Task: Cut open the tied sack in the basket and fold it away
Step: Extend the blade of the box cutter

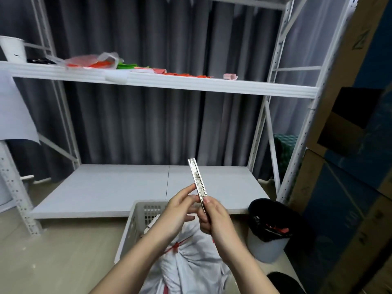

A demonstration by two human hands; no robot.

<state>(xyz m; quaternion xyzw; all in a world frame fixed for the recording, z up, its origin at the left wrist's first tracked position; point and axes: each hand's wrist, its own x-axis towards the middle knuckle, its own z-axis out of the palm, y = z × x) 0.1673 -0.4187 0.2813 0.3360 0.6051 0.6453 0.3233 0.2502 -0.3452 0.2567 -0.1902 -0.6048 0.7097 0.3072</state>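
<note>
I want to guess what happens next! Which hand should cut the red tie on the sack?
Probably the right hand: it grips the utility knife by the handle. The left hand only pinches the metal body with its fingers, so it could steady the tied sack instead.

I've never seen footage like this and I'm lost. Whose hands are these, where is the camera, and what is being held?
There is no machine here. One camera sits on a person's head, looking forward and down, so you see their own bare arms. The left hand and right hand together hold a slim metal utility knife, pointing up. Below them a white sack, tied with red string, sits in a pale basket on the floor. A lined bin stands to the right; behind is a white shelf carrying coloured scraps.
</note>
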